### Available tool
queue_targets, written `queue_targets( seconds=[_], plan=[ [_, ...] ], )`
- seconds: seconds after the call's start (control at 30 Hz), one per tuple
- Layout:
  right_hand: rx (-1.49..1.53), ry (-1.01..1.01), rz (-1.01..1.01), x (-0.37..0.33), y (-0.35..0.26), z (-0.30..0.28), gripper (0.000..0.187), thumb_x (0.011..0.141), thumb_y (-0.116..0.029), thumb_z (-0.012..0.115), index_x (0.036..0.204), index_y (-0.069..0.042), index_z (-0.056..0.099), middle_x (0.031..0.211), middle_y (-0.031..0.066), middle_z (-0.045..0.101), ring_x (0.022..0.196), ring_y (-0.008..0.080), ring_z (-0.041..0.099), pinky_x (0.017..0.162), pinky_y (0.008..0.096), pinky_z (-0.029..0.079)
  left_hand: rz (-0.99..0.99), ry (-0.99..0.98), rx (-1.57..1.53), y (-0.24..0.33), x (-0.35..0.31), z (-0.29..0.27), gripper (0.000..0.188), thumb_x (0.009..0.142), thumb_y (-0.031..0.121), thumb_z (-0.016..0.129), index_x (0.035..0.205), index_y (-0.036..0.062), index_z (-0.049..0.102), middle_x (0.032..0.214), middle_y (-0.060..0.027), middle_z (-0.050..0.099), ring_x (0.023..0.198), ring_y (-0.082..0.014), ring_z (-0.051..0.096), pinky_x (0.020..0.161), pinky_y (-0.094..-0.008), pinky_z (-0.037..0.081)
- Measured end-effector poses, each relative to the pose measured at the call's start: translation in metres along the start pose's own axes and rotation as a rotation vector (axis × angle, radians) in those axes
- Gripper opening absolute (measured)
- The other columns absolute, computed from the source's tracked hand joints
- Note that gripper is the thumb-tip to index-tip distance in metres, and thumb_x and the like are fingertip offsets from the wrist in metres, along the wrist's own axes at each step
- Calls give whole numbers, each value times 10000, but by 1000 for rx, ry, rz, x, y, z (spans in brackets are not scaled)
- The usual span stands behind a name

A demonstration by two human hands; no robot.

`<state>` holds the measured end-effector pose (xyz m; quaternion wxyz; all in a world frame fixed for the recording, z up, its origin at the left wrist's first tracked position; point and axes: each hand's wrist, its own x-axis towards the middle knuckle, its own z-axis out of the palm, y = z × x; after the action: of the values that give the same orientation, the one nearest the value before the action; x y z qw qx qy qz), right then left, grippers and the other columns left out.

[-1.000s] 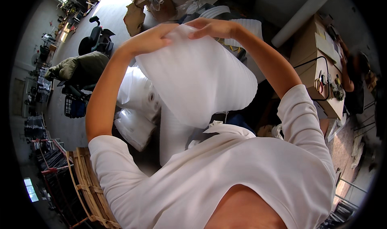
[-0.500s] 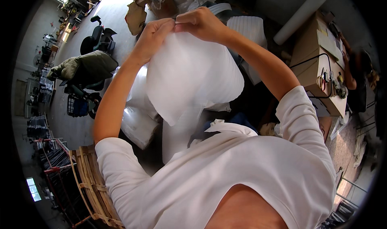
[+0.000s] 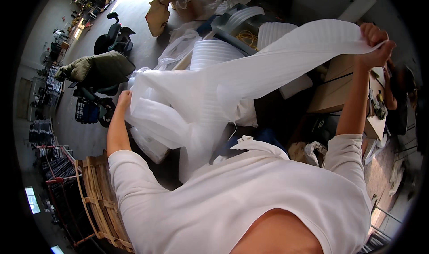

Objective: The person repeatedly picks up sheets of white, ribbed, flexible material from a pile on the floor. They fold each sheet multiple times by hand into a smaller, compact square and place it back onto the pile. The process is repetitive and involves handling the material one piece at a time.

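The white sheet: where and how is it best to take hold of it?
Probably by pinching the white sheet at its end by the right hand, coming from the person's right: it narrows there, while the rest hangs in loose folds.

"Is the left hand [image 3: 125, 98] wholly visible?"
"No, the white sheet [image 3: 178, 86] hides its fingertips."
"The far cardboard box [image 3: 185, 4]?"
"Cut off by the frame's edge. Far-left clutter [image 3: 52, 79] is too small to tell."

Right fingers [image 3: 373, 34] grip a white sheet [image 3: 299, 46] while left fingers [image 3: 126, 96] seemingly hold its edge.
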<state>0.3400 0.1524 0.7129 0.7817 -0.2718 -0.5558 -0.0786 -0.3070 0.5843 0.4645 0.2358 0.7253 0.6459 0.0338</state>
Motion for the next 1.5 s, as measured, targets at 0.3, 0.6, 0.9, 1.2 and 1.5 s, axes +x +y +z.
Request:
queue_targets(
  seconds=[0.3, 0.6, 0.9, 1.2, 1.5],
  plan=[
    [-54, -209, 59, 38, 35, -45, 459, 902, -335, 277, 526, -75, 319, 500, 15, 271, 477, 137, 223, 520, 308, 256, -121, 304, 501, -16, -64, -23, 341, 797, 366, 567, 914, 46, 572, 944, -195, 589, 903, -382, 555, 717, -458, 456],
    [-162, -519, 180, -51, 111, 192, 531, 841, -534, 421, 595, -63, 424, 571, -35, 375, 539, 83, 337, 477, 237, 252, 541, 108, -67, 252, -75, -5, 452, 759, 413, 577, 925, -7, 584, 843, -195, 611, 813, -328, 594, 715, -370, 457],
    [-176, -699, -233, -119, 95, 284, 202, 698, -15, 541, 895, -47, 509, 823, 101, 553, 744, 288, 528, 634, 324, 417, 811, -552, -711, 340, -135, -14, 320, 844, 235, 471, 1123, 81, 498, 1060, -15, 530, 973, -97, 495, 831, -240, 398],
    [-382, -289, 75, -132, 97, 285, 375, 836, -259, 459, 1158, -75, 403, 1151, 101, 428, 1091, 235, 377, 924, 334, 273, 516, -953, -828, 347, -131, -13, 321, 786, 190, 553, 1065, 31, 533, 959, -31, 566, 860, -101, 545, 795, -234, 421],
    [214, -1026, 847, -96, 129, 242, 373, 837, -379, 479, 1065, -87, 522, 1021, 66, 541, 951, 162, 498, 889, 294, 339, 808, -564, -125, 354, -136, -49, 306, 730, 42, 485, 1028, -4, 539, 886, -54, 578, 845, -134, 542, 812, -271, 397]
  ],
)
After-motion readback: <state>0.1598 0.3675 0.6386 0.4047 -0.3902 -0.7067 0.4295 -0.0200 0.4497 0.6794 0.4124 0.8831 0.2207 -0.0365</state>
